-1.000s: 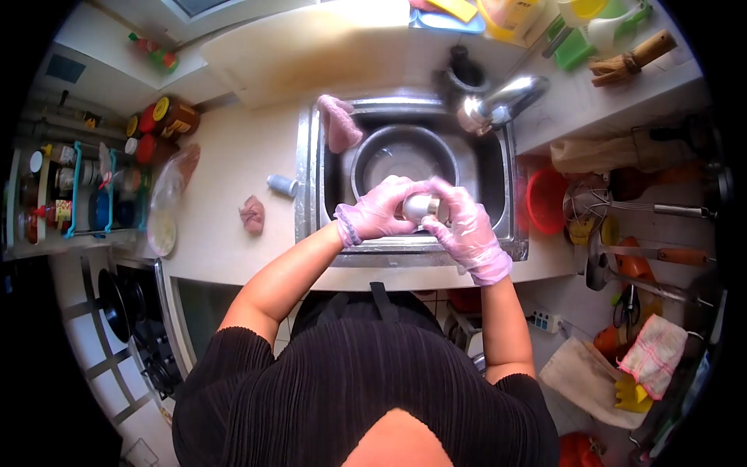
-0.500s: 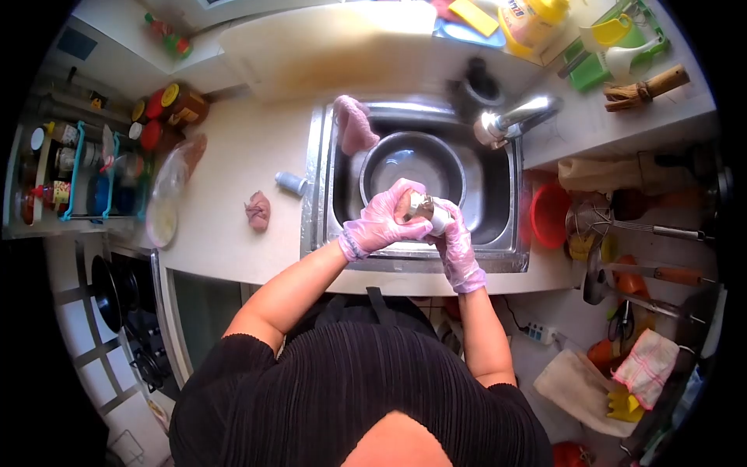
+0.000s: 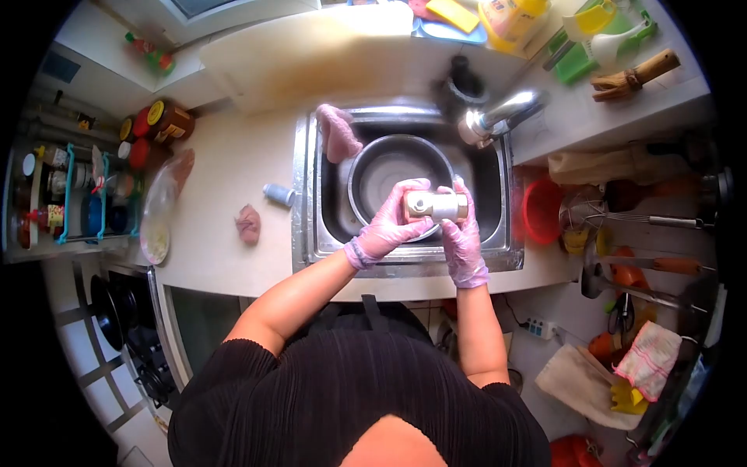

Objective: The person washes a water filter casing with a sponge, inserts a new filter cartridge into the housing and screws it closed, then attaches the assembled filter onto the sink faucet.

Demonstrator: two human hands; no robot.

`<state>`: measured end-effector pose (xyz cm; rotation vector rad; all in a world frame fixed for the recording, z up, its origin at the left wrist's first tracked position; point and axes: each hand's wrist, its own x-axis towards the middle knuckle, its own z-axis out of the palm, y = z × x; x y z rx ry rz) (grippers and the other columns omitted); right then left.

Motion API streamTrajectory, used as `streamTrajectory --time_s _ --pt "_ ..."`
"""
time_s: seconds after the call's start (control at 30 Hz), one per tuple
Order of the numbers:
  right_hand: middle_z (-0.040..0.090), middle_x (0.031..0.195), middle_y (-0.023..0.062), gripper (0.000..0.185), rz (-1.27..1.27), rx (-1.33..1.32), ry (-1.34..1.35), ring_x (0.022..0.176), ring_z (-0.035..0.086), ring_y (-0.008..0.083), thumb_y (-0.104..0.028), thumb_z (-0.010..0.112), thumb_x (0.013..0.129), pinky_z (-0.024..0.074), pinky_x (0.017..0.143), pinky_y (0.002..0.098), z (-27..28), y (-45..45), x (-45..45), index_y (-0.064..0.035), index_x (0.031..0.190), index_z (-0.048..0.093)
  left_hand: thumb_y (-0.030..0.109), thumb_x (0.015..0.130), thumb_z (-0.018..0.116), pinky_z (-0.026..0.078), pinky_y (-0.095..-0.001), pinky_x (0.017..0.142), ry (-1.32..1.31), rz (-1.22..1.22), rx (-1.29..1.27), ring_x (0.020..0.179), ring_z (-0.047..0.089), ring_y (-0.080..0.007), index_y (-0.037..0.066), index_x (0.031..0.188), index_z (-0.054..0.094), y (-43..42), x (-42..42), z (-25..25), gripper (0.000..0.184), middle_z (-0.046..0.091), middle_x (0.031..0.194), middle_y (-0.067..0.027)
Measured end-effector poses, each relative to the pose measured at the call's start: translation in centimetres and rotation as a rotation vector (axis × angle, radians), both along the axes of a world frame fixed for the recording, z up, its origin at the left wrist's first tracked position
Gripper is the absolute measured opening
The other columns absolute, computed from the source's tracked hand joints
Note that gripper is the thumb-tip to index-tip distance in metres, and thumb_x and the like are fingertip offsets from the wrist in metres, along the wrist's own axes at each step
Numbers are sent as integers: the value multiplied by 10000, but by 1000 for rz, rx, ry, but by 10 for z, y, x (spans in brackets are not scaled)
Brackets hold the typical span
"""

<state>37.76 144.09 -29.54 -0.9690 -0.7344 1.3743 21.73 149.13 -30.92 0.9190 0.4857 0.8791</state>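
Both my hands wear thin pink gloves and are closed on a shiny metal cylindrical fitting (image 3: 436,205) over the front of the sink. My left hand (image 3: 387,226) grips its left end, where a round port faces up. Thumb and fingers of my right hand (image 3: 464,247) hold the right end. The fitting lies level, its long side across. Below and behind it, a round metal basin (image 3: 356,173) sits in the steel sink (image 3: 305,226). A pink cloth (image 3: 338,134) hangs over the sink's back left corner.
On the left counter are a grey-blue cylinder (image 3: 278,194), a crumpled reddish cloth (image 3: 247,224), a plastic bag (image 3: 162,202) and several jars (image 3: 169,120). The faucet (image 3: 498,119) stands at the back right. A red bowl (image 3: 542,210) and hanging utensils (image 3: 654,220) are on the right.
The fitting has turned from tilted to level, and more of its side shows. My right hand has opened out along its end. The camera view has shifted slightly.
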Motion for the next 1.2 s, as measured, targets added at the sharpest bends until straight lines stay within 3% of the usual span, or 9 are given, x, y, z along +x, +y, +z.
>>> streamTrajectory --time_s 0.1,0.2,0.27,0.47,0.67,0.83,1.03,1.13,1.2 --pt "461 1398 108 856 -10 67 162 1271 474 235 -229 781 817 360 1096 385 -2 2 7 -88 1494 277 159 930 658 418 -336 1053 -30 -47 -115 1260 433 -191 140 1405 301 -3 16 7 594 367 1382 -79" --pt "484 1387 105 759 -65 41 525 1278 475 273 -171 777 810 359 1118 436 -5 4 16 -79 1430 348 233 983 581 417 -335 1022 130 -62 109 1237 425 -183 118 1430 208 -3 33 -1 594 353 1364 -88" --pt "490 1381 105 744 -71 40 544 1278 476 272 -171 775 810 361 1116 435 -7 5 19 -77 1421 361 221 993 560 396 -329 1008 176 -35 278 1213 424 -164 100 1430 168 -1 45 -1 599 361 1349 -82" --pt "510 1347 109 658 -64 20 607 1262 484 268 -153 770 813 372 1107 437 -15 12 29 -55 1366 428 173 968 599 399 -329 1008 177 28 306 1197 435 -162 93 1406 182 8 61 3 610 404 1317 -104" --pt "549 1300 114 570 -51 -30 696 1219 519 252 -156 744 835 391 1088 426 -27 20 36 -32 1329 488 155 899 701 431 -342 987 249 91 151 1175 470 -166 90 1313 265 13 57 2 605 472 1273 -108" --pt "595 1248 109 495 -59 -46 575 1190 547 248 -156 726 847 396 1079 412 -33 30 39 -2 1278 535 140 872 729 425 -325 993 116 197 27 1174 491 -151 73 1311 331 19 58 3 596 513 1257 -84" --pt "554 1306 110 590 -4 1 422 1212 533 241 -182 748 841 374 1094 389 -35 45 34 -15 1337 474 219 878 728 367 -325 1059 -191 251 -247 1199 507 -156 64 1309 444 34 60 0 538 546 1256 -63" --pt "497 1332 92 582 -275 4 -216 1226 488 223 -191 738 868 346 1101 382 -27 58 54 -51 1346 437 217 882 725 421 -354 1032 -223 256 -285 1181 544 -193 77 1294 432 45 52 5 525 554 1217 -70" --pt "505 1317 88 573 -381 113 -339 1227 483 221 -142 747 855 357 1087 370 -42 73 79 -47 1336 452 215 885 726 471 -367 984 -167 275 -283 1124 579 -203 72 1289 420 53 52 4 527 552 1179 -65"
